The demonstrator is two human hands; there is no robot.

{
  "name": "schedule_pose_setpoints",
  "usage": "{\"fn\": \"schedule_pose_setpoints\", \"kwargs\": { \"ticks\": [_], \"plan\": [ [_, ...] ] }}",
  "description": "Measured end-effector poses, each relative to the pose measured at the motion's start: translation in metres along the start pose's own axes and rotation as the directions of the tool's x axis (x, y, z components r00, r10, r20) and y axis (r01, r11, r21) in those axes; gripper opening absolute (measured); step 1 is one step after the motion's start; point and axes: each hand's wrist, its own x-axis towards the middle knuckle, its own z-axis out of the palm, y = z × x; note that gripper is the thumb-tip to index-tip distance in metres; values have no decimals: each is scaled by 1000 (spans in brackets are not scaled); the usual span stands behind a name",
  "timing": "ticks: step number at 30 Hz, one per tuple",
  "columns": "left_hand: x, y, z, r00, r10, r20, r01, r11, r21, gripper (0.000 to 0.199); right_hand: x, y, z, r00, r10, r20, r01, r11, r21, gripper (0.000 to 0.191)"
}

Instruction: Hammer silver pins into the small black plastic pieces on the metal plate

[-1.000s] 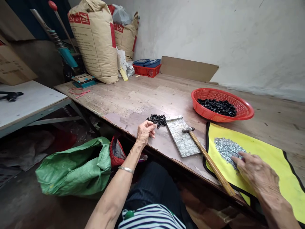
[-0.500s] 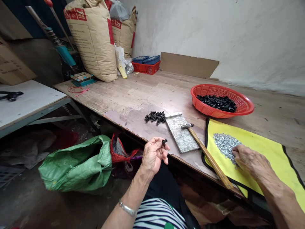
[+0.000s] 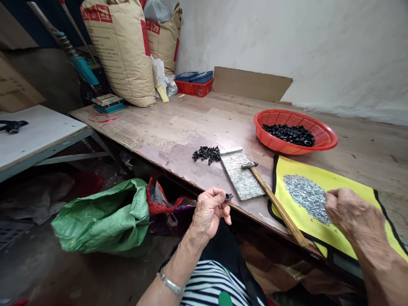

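Observation:
Between thumb and fingers, my left hand (image 3: 210, 210) pinches a small black plastic piece (image 3: 228, 196) just off the table's front edge. My right hand (image 3: 353, 212) is closed above the yellow cloth (image 3: 350, 182), at the right side of a pile of small shiny metal pins (image 3: 306, 196); whatever its fingertips hold is hidden. A hammer (image 3: 274, 199) with a wooden handle rests with its head on a grey metal plate (image 3: 240, 172). Beside the plate's far left corner lies a heap of black pieces (image 3: 207, 154).
A red plastic basket (image 3: 328, 138) of black pieces stands behind the cloth. Below the table's left edge are a green sack (image 3: 105, 221) and a red bag (image 3: 156, 202). Large paper sacks (image 3: 119, 55) and a small red crate (image 3: 194, 88) stand at the back.
My right hand has lifted and shifted right from the pin pile, its fingers now closed. The left hand has moved slightly right and turned the black piece. The view has tilted a little.

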Motion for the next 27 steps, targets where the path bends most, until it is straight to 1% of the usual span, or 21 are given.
{"fn": "schedule_pose_setpoints", "kwargs": {
  "ticks": [1,2,3,5,7,8,9,10,11,12,13,14,15,16,18,20,24,27],
  "plan": [
    [-1,-1,2,1000,4,2,-4,1000,11,29,-1,-2,-5,998,43,-47,-44,999,-19,20],
    [-1,-3,4,1000,13,2,-13,1000,23,29,-1,-4,-8,995,77,-68,-79,996,-28,22],
    [-2,-5,6,1000,23,1,-23,999,34,29,0,-6,-12,993,104,-57,-106,994,-27,24],
    [-4,-8,9,999,40,-7,-40,997,62,28,2,-8,-17,993,116,25,-116,993,23,24],
    [-6,-11,11,999,51,-15,-49,994,99,28,-1,-12,-26,988,143,64,-152,976,157,21],
    [-7,-13,12,998,56,-17,-54,992,115,28,-6,-17,-32,984,171,52,-178,945,274,18],
    [-7,-14,13,998,61,-11,-60,990,129,27,-13,-25,-40,980,197,25,-189,888,420,15],
    [-8,-16,14,998,66,-1,-65,988,141,27,-22,-36,-48,975,222,22,-193,788,584,12],
    [-9,-17,15,997,70,13,-71,986,149,26,-32,-49,-55,987,157,15,-115,653,748,13],
    [-9,-18,17,997,71,28,-75,985,153,26,-43,-64,-62,1000,23,-12,-1,490,872,14],
    [-10,-19,18,996,73,41,-78,985,154,24,-53,-80,-67,991,-129,-34,77,347,935,15],
    [-11,-20,19,996,71,58,-79,985,156,23,-62,-94,-70,970,-241,-38,100,248,964,15],
    [-12,-20,19,995,70,73,-81,985,155,21,-69,-107,-71,956,-290,-35,91,181,979,16],
    [-13,-20,19,994,69,86,-81,986,148,20,-75,-118,-69,955,-297,-19,63,139,988,17],
    [-15,-18,16,993,62,98,-74,989,125,19,-81,-129,-63,967,-251,39,-14,98,995,16],
    [-15,-16,12,996,56,68,-62,993,98,20,-83,-131,-56,973,-210,93,-80,71,994,15],
    [-15,-13,7,996,59,-64,-52,994,94,23,-85,-130,-50,956,-251,151,-147,32,989,15],
    [-14,-13,7,992,78,-96,-66,990,121,24,-88,-134,-48,943,-268,197,-197,30,980,15]
  ]
}}
